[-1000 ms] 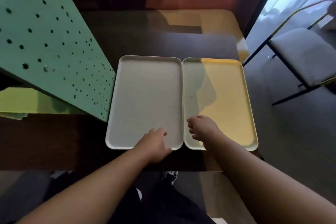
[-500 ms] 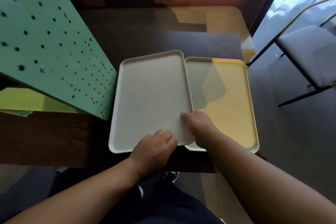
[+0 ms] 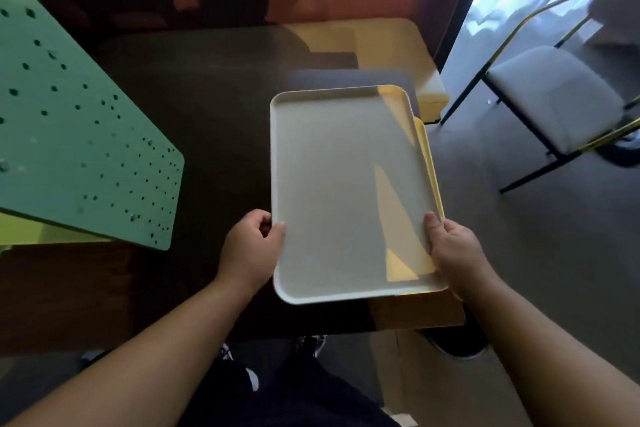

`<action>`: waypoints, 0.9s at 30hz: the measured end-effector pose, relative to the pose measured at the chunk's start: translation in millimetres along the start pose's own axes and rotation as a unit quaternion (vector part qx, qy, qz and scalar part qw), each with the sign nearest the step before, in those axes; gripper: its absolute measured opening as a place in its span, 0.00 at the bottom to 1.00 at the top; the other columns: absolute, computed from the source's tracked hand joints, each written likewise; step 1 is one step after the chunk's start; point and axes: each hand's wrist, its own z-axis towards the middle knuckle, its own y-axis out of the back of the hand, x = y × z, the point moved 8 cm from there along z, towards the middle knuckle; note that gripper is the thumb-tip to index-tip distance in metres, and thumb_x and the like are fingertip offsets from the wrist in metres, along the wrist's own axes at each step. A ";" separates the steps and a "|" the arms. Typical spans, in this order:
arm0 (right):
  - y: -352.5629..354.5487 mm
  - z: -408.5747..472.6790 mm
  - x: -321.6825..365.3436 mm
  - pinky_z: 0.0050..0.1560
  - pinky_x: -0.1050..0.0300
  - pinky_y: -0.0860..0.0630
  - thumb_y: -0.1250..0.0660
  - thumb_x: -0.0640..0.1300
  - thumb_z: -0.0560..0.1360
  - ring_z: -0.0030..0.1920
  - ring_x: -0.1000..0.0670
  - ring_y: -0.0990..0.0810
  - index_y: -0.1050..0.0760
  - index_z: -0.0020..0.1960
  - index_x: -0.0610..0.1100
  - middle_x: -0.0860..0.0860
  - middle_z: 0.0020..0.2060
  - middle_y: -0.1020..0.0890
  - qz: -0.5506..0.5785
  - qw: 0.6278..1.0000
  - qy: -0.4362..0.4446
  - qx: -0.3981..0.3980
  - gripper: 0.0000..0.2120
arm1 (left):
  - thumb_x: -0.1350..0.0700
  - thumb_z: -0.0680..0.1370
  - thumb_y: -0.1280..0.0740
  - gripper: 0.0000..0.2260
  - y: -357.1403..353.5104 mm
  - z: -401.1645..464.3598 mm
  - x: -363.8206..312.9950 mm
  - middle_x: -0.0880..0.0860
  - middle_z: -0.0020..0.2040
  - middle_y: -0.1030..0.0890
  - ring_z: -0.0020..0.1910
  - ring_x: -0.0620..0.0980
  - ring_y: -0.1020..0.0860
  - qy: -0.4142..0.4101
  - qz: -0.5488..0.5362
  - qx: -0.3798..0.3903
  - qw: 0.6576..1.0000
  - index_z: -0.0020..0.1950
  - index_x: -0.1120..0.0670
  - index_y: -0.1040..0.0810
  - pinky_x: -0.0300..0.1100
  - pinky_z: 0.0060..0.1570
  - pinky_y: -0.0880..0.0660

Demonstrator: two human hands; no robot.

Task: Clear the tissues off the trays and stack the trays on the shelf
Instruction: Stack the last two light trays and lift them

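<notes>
- Cream plastic fills the middle of the head view: the pale top tray (image 3: 341,191) now lies over the second tray (image 3: 428,163), of which only a yellow-lit strip shows along the right edge and near corner; a second ago the two lay side by side on the dark table (image 3: 207,107)
- The left hand (image 3: 251,250) has its fingers curled round the top tray's left rim, thumb pressed on the upper face; the right hand (image 3: 452,246) clasps the right edge the same way, thumb on top, fingers tucked underneath, probably gripping both rims, though the overlap hides this
- That shift suggests clearing is done and stacking has begun: the pair must still be squared up, since the top tray sits skewed to the left, then carried to the shelf
- Count: two trays, two hands, no tissues visible anywhere, one green perforated panel (image 3: 76,149) at left, one chair (image 3: 554,97) at right
- I cannot tell whether that green panel belongs to the shelf
</notes>
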 end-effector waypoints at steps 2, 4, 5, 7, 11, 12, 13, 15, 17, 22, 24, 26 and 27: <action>13.9 7.4 -10.2 0.48 0.41 0.17 0.41 0.58 0.84 0.45 0.43 0.16 0.19 0.49 0.43 0.45 0.43 0.15 -0.048 0.998 0.020 -0.034 0.21 | 0.52 0.79 0.34 0.06 -23.2 4.6 -1.0 0.51 0.41 0.17 0.41 0.53 0.18 0.020 0.022 0.023 0.999 0.46 0.53 0.20 0.53 0.45 0.19; 23.9 14.7 -19.1 0.48 0.41 0.19 0.42 0.56 0.84 0.44 0.43 0.18 0.20 0.47 0.43 0.46 0.42 0.16 -0.113 0.990 0.040 -0.072 0.20 | 0.53 0.78 0.34 0.05 -42.7 13.4 -0.3 0.52 0.41 0.17 0.41 0.53 0.19 0.038 0.051 0.045 0.997 0.46 0.53 0.20 0.52 0.44 0.20; 26.8 17.3 -22.8 0.48 0.41 0.20 0.42 0.55 0.83 0.44 0.43 0.19 0.20 0.47 0.43 0.46 0.41 0.17 -0.140 0.985 0.047 -0.088 0.20 | 0.54 0.78 0.35 0.05 -50.4 17.8 0.4 0.52 0.41 0.17 0.41 0.53 0.19 0.044 0.074 0.053 0.995 0.46 0.53 0.20 0.50 0.44 0.21; 30.9 22.4 -29.3 0.48 0.44 0.21 0.43 0.54 0.83 0.43 0.44 0.20 0.21 0.46 0.43 0.48 0.40 0.18 -0.169 0.978 0.055 -0.110 0.18 | 0.55 0.77 0.36 0.05 -62.5 26.1 -0.1 0.51 0.42 0.18 0.41 0.53 0.20 0.047 0.112 0.068 0.990 0.47 0.52 0.21 0.47 0.41 0.22; 34.9 31.7 -37.9 0.38 0.54 0.29 0.43 0.53 0.84 0.41 0.51 0.24 0.21 0.46 0.46 0.49 0.44 0.22 -0.203 0.970 0.064 -0.120 0.17 | 0.54 0.77 0.34 0.03 -77.9 34.7 3.1 0.50 0.43 0.17 0.42 0.52 0.19 0.048 0.159 0.093 0.982 0.48 0.51 0.21 0.50 0.46 0.19; 34.8 34.3 -38.7 0.37 0.55 0.30 0.43 0.54 0.84 0.41 0.51 0.24 0.21 0.47 0.47 0.49 0.46 0.23 -0.212 0.967 0.068 -0.121 0.16 | 0.54 0.77 0.34 0.03 -80.1 36.0 3.9 0.50 0.43 0.17 0.42 0.52 0.19 0.045 0.166 0.096 0.980 0.48 0.50 0.21 0.51 0.46 0.19; 34.2 37.0 -40.4 0.37 0.56 0.30 0.43 0.55 0.84 0.42 0.52 0.24 0.21 0.49 0.48 0.49 0.47 0.23 -0.217 0.966 0.068 -0.121 0.16 | 0.54 0.77 0.33 0.02 -82.2 37.0 4.6 0.50 0.43 0.18 0.41 0.51 0.19 0.043 0.171 0.100 0.979 0.48 0.50 0.21 0.50 0.46 0.19; 33.7 41.8 -45.6 0.37 0.57 0.30 0.43 0.55 0.84 0.43 0.54 0.24 0.22 0.52 0.49 0.50 0.48 0.23 -0.223 0.965 0.062 -0.122 0.14 | 0.54 0.78 0.33 0.01 -86.1 39.1 5.6 0.50 0.43 0.18 0.41 0.50 0.20 0.040 0.182 0.107 0.977 0.48 0.50 0.22 0.50 0.44 0.20; 34.1 44.8 -50.9 0.37 0.58 0.31 0.41 0.54 0.84 0.43 0.55 0.25 0.22 0.56 0.51 0.51 0.50 0.22 -0.226 0.965 0.057 -0.123 0.11 | 0.54 0.78 0.32 0.00 -90.0 40.4 5.9 0.50 0.42 0.19 0.40 0.50 0.20 0.038 0.191 0.116 0.974 0.47 0.49 0.22 0.49 0.43 0.20; 36.1 46.7 -56.5 0.42 0.54 0.29 0.40 0.52 0.83 0.48 0.51 0.23 0.23 0.61 0.50 0.50 0.53 0.23 -0.218 0.966 0.050 -0.133 0.12 | 0.54 0.77 0.31 0.03 -95.8 42.1 5.2 0.49 0.43 0.20 0.41 0.49 0.20 0.034 0.197 0.133 0.971 0.49 0.49 0.23 0.47 0.41 0.21; 35.0 47.2 -56.3 0.43 0.54 0.29 0.40 0.52 0.83 0.49 0.51 0.23 0.24 0.61 0.49 0.50 0.54 0.23 -0.211 0.967 0.049 -0.132 0.12 | 0.54 0.77 0.30 0.04 -96.7 42.8 5.5 0.49 0.43 0.20 0.41 0.49 0.20 0.032 0.199 0.134 0.970 0.50 0.49 0.23 0.48 0.43 0.20; 34.9 49.1 -55.9 0.44 0.54 0.28 0.40 0.51 0.83 0.49 0.51 0.23 0.24 0.60 0.49 0.50 0.54 0.24 -0.206 0.968 0.044 -0.136 0.11 | 0.54 0.77 0.30 0.05 -97.7 43.4 6.1 0.49 0.43 0.20 0.41 0.49 0.21 0.025 0.207 0.135 0.969 0.51 0.49 0.23 0.48 0.43 0.20; 35.2 50.1 -55.5 0.43 0.55 0.28 0.39 0.51 0.83 0.49 0.51 0.23 0.23 0.60 0.49 0.50 0.54 0.24 -0.205 0.968 0.042 -0.140 0.10 | 0.54 0.77 0.30 0.05 -98.4 43.9 6.6 0.49 0.44 0.20 0.41 0.49 0.21 0.020 0.211 0.134 0.968 0.51 0.49 0.23 0.48 0.43 0.20</action>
